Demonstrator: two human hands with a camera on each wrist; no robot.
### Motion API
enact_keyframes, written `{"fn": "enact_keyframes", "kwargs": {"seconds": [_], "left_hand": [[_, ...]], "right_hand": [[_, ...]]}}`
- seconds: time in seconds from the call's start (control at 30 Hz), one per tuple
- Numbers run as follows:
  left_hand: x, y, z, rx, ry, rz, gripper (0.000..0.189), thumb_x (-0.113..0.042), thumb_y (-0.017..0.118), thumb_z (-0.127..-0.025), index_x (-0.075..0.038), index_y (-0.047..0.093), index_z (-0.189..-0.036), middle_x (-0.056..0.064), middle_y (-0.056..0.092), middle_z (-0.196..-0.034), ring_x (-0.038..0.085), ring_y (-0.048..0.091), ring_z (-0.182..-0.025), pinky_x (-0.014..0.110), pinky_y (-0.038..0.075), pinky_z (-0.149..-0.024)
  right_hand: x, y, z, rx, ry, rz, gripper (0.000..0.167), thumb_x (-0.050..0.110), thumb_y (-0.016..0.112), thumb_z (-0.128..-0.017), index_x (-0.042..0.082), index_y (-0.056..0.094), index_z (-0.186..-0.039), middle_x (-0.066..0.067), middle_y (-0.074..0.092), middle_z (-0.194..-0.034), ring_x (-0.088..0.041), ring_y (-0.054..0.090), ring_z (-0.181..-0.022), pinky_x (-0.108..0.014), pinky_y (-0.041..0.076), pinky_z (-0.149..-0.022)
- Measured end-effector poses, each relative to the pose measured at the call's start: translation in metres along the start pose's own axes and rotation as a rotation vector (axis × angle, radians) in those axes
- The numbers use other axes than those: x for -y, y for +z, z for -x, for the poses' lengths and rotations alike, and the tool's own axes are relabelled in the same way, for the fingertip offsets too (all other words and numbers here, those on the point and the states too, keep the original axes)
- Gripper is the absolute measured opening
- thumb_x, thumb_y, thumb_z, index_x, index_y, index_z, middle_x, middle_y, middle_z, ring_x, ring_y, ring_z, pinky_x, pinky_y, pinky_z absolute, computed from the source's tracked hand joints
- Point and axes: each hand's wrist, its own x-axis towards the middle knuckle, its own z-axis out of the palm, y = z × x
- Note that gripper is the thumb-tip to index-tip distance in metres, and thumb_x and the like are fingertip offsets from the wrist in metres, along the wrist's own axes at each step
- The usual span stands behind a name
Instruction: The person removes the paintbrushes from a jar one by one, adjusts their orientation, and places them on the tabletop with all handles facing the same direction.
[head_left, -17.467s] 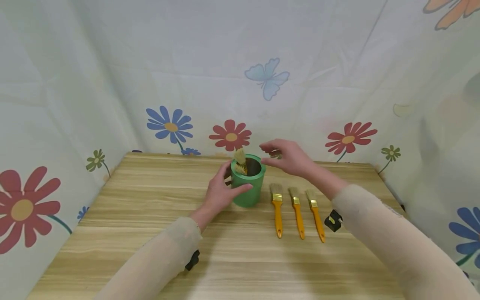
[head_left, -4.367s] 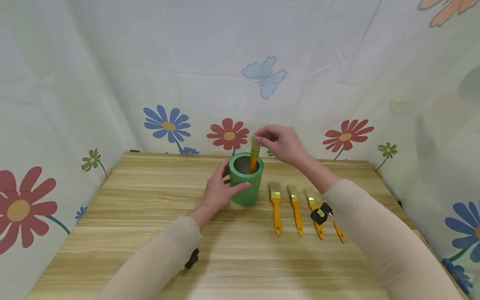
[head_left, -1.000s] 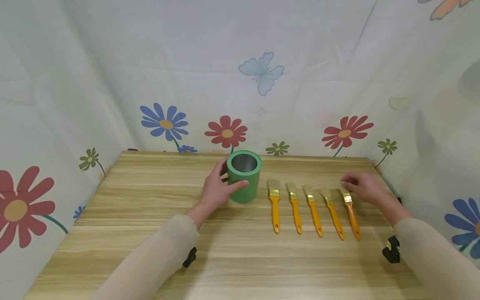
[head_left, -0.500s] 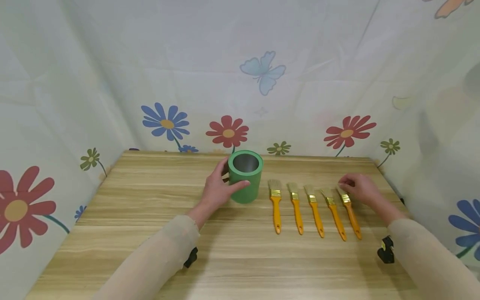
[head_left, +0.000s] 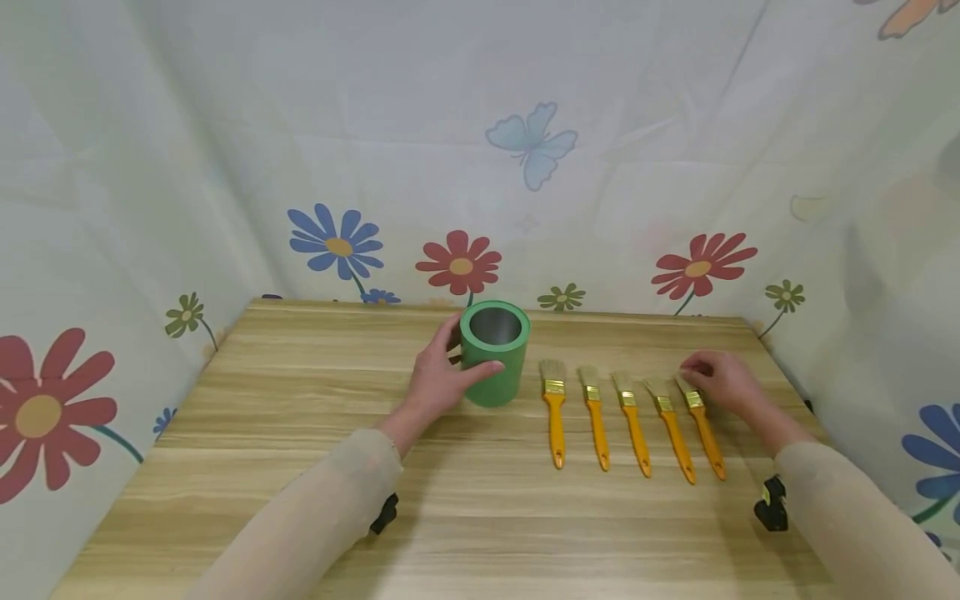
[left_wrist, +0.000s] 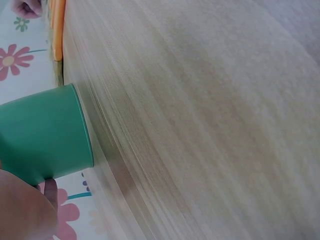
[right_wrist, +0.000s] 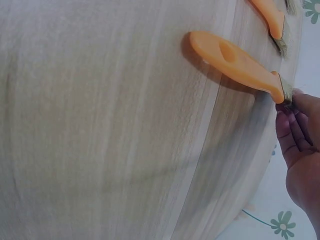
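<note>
My left hand [head_left: 438, 379] grips the green cylindrical holder [head_left: 491, 382], which stands upright with a dark opening that shows nothing inside. In the left wrist view, the wall of the holder [left_wrist: 45, 132] has the hand [left_wrist: 25, 210] curled round it. To its right, several flat paintbrushes [head_left: 556, 425] with orange handles lie in a row, bristles toward the back wall. At the right end, my right hand [head_left: 723, 382] pinches the last paintbrush [head_left: 708, 442] at its bristles. The right wrist view has the fingers at this brush's metal ferrule [right_wrist: 285, 92], its handle close over the tabletop.
The wood-grain table [head_left: 300, 400] reaches back to a white curtain [head_left: 420, 150] printed with flowers and a butterfly. More curtain hangs at both sides. A black wrist device [head_left: 772, 504] sits below the right sleeve.
Brushes that stood in the holder earlier now lie in the row, which has grown to the right. Over the last second, the rightmost brush's bristle end shifted slightly left; the left hand kept its grip.
</note>
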Motion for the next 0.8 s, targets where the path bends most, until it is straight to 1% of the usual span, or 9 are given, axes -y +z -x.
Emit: {"fn": "enact_keyframes", "kwargs": {"seconds": [0.13, 0.33, 0.4, 0.5, 0.6, 0.67, 0.73, 0.8], "left_hand": [[-0.0006, -0.0002, 0.0001, 0.003, -0.003, -0.003, 0.089, -0.039, 0.093, -0.085, -0.03, 0.043, -0.158, -0.004, 0.059, -0.147, 0.026, 0.055, -0.137, 0.052, 0.05, -0.116], [-0.0014, -0.0004, 0.0002, 0.003, -0.01, -0.007, 0.088, -0.04, 0.093, -0.085, -0.032, 0.044, -0.158, -0.005, 0.058, -0.146, 0.024, 0.055, -0.137, 0.05, 0.05, -0.116], [-0.0016, -0.0003, 0.0003, 0.002, -0.009, -0.007, 0.088, -0.04, 0.093, -0.085, -0.032, 0.044, -0.158, -0.006, 0.058, -0.146, 0.024, 0.055, -0.137, 0.05, 0.05, -0.116], [-0.0012, -0.0001, 0.0001, 0.0, -0.004, -0.006, 0.088, -0.04, 0.093, -0.085, -0.031, 0.044, -0.158, -0.005, 0.059, -0.146, 0.025, 0.055, -0.137, 0.05, 0.05, -0.116], [-0.0008, 0.0001, 0.0, 0.001, 0.001, -0.003, 0.089, -0.04, 0.093, -0.085, -0.031, 0.044, -0.158, -0.005, 0.059, -0.146, 0.025, 0.055, -0.137, 0.05, 0.05, -0.116], [-0.0007, 0.0002, -0.0001, 0.001, -0.003, -0.007, 0.089, -0.04, 0.093, -0.085, -0.031, 0.044, -0.158, -0.005, 0.058, -0.147, 0.025, 0.055, -0.137, 0.05, 0.05, -0.116], [-0.0006, 0.0002, -0.0001, 0.001, -0.006, -0.01, 0.089, -0.04, 0.093, -0.085, -0.031, 0.044, -0.158, -0.005, 0.058, -0.147, 0.025, 0.055, -0.137, 0.05, 0.05, -0.116], [-0.0007, 0.0001, -0.0001, -0.001, -0.011, -0.015, 0.09, -0.041, 0.093, -0.085, -0.032, 0.043, -0.158, -0.006, 0.058, -0.147, 0.025, 0.055, -0.137, 0.049, 0.05, -0.116]], "right_hand": [[-0.0011, 0.0, 0.0014, -0.008, 0.022, -0.013, 0.017, 0.008, 0.07, -0.104, -0.007, 0.074, -0.111, -0.017, 0.073, -0.096, -0.03, 0.063, -0.084, -0.05, 0.058, -0.08], [-0.0017, -0.0008, 0.0028, -0.032, 0.048, -0.047, 0.018, 0.01, 0.069, -0.104, -0.006, 0.073, -0.112, -0.019, 0.073, -0.097, -0.029, 0.062, -0.082, -0.039, 0.057, -0.072], [-0.0011, -0.0016, 0.004, -0.039, 0.057, -0.056, 0.018, 0.009, 0.069, -0.104, -0.007, 0.073, -0.113, -0.019, 0.073, -0.098, -0.029, 0.062, -0.082, -0.038, 0.056, -0.071], [0.0, -0.0029, 0.006, -0.055, 0.07, -0.057, 0.02, 0.009, 0.068, -0.105, -0.009, 0.071, -0.114, -0.024, 0.073, -0.102, -0.035, 0.064, -0.086, -0.043, 0.058, -0.074], [0.0012, -0.0045, 0.0074, -0.06, 0.104, -0.055, 0.024, 0.011, 0.065, -0.107, -0.01, 0.068, -0.12, -0.029, 0.071, -0.111, -0.043, 0.065, -0.096, -0.052, 0.061, -0.08], [0.0012, -0.0055, 0.0079, -0.055, 0.134, -0.054, 0.027, 0.012, 0.063, -0.109, -0.01, 0.065, -0.124, -0.031, 0.069, -0.117, -0.046, 0.064, -0.103, -0.057, 0.061, -0.085], [0.001, -0.0071, 0.0083, -0.052, 0.149, -0.054, 0.029, 0.013, 0.062, -0.109, -0.01, 0.064, -0.127, -0.031, 0.068, -0.119, -0.046, 0.064, -0.106, -0.058, 0.061, -0.087], [-0.0001, -0.0086, 0.0086, -0.052, 0.148, -0.054, 0.029, 0.014, 0.063, -0.109, -0.01, 0.064, -0.127, -0.031, 0.068, -0.119, -0.046, 0.064, -0.106, -0.058, 0.062, -0.087]]}}
